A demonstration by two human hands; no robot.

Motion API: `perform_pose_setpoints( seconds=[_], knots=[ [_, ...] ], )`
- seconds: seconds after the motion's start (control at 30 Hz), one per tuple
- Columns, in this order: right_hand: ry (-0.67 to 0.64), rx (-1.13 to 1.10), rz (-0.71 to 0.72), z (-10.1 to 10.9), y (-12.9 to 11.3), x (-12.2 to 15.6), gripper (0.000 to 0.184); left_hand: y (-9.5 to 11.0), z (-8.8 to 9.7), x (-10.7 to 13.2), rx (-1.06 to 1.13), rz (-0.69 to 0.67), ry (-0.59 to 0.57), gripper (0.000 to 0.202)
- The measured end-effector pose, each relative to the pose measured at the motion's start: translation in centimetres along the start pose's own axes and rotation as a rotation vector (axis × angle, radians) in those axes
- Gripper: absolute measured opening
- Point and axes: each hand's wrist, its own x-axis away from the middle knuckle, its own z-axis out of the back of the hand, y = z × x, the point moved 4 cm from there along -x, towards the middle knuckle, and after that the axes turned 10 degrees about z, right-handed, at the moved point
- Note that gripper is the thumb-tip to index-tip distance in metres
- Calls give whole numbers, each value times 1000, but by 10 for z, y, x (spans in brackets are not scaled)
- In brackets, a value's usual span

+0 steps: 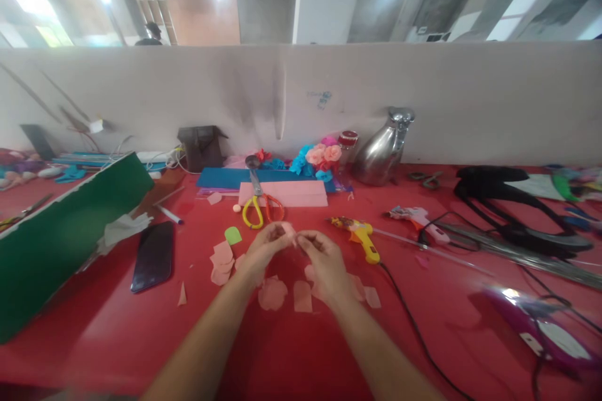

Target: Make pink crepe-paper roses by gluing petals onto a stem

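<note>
My left hand and my right hand meet over the middle of the red table, pinching a small pink paper petal between their fingertips. Cut pink paper petals lie loose below and around my wrists, with a small stack to the left. A light green paper piece rests beside that stack. Just beyond my hands are scissors with yellow and orange handles, partly over a folded pink paper sheet. A yellow hot glue gun lies to the right of my right hand.
A phone and a green board are on the left. Pink and blue paper flowers and a metal jug stand by the wall. A pink-white glue gun, cables, a black strap and a purple device occupy the right.
</note>
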Motion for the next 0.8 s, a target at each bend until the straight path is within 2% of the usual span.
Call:
perform_pose_setpoints(
  seconds=[0.2,0.4,0.47,0.53,0.6,0.7,0.8],
  knots=[
    [-34,265,132,0,-7,2,15,-9,9,-8,1,-23,96,16],
    [3,271,84,3,-2,-2,19,-11,13,-11,-2,-1,133,18],
    [10,275,84,5,-3,-4,18,-7,19,-11,-33,-27,187,19],
    [-25,300,88,6,-4,-5,13,1,31,-11,-56,-79,282,19],
    [-148,360,79,4,-4,-6,9,12,47,-10,-65,-111,385,19],
    [-331,471,96,0,-5,-4,16,32,77,-8,-51,-117,543,23],
    [-324,519,170,0,-7,-3,19,51,108,-12,-98,-194,666,25]
  ],
)
